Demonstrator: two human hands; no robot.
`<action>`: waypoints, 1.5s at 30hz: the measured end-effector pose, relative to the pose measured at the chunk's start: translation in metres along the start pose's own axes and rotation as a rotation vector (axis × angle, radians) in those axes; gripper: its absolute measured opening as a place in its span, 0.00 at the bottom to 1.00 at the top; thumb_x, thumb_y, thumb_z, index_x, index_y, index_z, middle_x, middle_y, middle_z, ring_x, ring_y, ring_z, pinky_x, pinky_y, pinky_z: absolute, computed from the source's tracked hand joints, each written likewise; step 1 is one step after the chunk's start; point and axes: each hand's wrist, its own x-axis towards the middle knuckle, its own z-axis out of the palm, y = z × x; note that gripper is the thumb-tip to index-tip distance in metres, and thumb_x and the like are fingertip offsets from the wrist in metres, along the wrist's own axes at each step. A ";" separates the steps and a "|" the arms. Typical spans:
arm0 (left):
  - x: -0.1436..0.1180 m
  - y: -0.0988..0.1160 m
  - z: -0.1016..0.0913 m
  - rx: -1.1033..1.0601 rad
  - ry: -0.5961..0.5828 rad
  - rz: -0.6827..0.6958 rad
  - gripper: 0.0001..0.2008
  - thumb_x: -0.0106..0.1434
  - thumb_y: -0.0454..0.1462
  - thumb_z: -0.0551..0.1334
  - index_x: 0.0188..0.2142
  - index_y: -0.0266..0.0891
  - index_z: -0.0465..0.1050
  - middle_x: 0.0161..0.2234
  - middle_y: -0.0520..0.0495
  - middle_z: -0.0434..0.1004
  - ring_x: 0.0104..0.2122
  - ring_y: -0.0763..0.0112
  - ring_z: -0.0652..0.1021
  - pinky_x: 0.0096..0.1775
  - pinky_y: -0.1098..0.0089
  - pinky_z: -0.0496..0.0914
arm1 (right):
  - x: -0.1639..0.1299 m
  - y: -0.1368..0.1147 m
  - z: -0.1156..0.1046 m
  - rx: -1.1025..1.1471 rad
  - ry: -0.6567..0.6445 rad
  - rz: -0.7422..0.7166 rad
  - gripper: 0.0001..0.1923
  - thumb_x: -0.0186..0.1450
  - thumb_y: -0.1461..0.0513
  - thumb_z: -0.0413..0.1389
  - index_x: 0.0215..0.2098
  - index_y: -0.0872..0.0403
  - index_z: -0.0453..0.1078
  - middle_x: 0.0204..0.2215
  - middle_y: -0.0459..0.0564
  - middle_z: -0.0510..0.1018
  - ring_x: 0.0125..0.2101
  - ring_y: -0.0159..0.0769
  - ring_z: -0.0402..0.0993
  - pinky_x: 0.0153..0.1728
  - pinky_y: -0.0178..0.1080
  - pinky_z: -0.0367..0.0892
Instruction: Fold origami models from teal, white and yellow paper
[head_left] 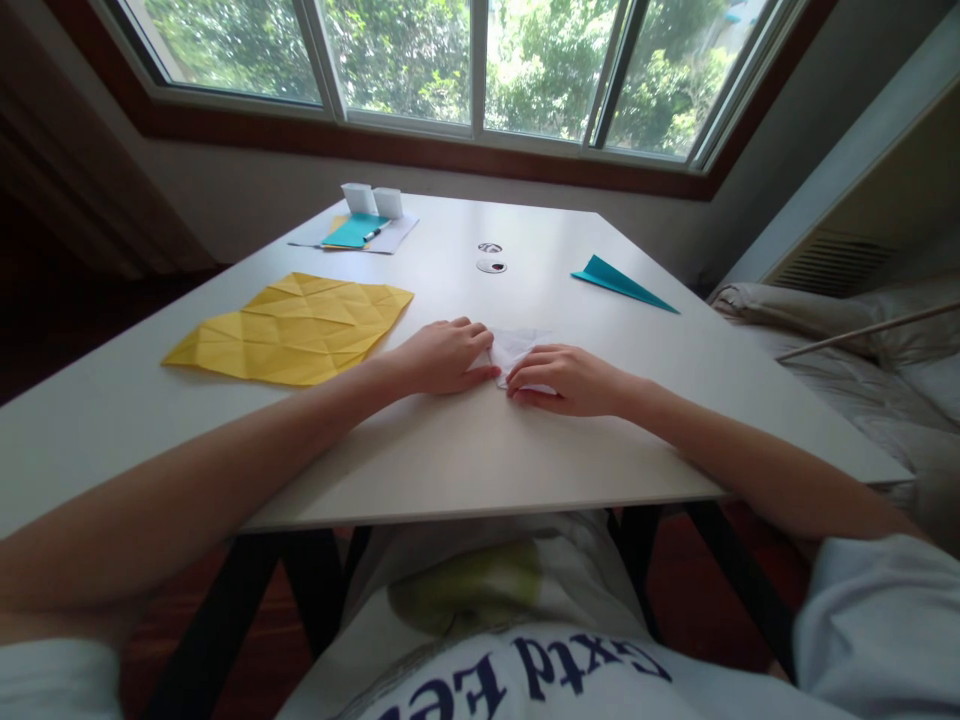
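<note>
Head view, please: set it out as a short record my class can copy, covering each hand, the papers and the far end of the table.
Left hand: at the left edge of the white paper
Right hand: fingers over the white paper's near right part
Left side: yellow sheet, creased, lying spread out
Right side: blue folded paper, long and pointed
Far left of table: two white containers, blue sheet, pen
</note>
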 end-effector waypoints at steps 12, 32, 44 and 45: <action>0.000 -0.002 -0.002 -0.019 -0.003 0.025 0.20 0.65 0.48 0.49 0.44 0.35 0.68 0.43 0.40 0.73 0.43 0.60 0.72 0.41 0.64 0.67 | -0.001 0.003 0.000 0.123 -0.010 0.006 0.12 0.66 0.61 0.48 0.42 0.55 0.72 0.39 0.52 0.78 0.42 0.35 0.71 0.44 0.38 0.65; -0.001 -0.008 0.000 -0.206 0.001 0.110 0.19 0.65 0.47 0.50 0.46 0.37 0.69 0.48 0.40 0.72 0.48 0.60 0.71 0.47 0.63 0.67 | -0.012 0.041 -0.001 -0.109 0.098 0.672 0.14 0.62 0.54 0.52 0.40 0.53 0.73 0.35 0.49 0.78 0.32 0.34 0.72 0.32 0.34 0.62; -0.002 -0.009 0.004 -0.241 -0.052 0.094 0.27 0.65 0.51 0.48 0.56 0.37 0.60 0.54 0.39 0.67 0.54 0.60 0.67 0.51 0.64 0.64 | -0.006 0.034 -0.009 0.096 0.049 0.798 0.15 0.58 0.51 0.53 0.31 0.54 0.71 0.27 0.47 0.76 0.26 0.29 0.68 0.25 0.31 0.57; -0.002 -0.009 0.004 -0.242 -0.049 0.092 0.27 0.65 0.51 0.48 0.56 0.37 0.60 0.54 0.39 0.67 0.54 0.61 0.67 0.51 0.64 0.64 | -0.005 0.034 -0.009 0.098 0.039 0.813 0.16 0.58 0.50 0.53 0.30 0.54 0.71 0.27 0.46 0.76 0.26 0.29 0.68 0.25 0.31 0.57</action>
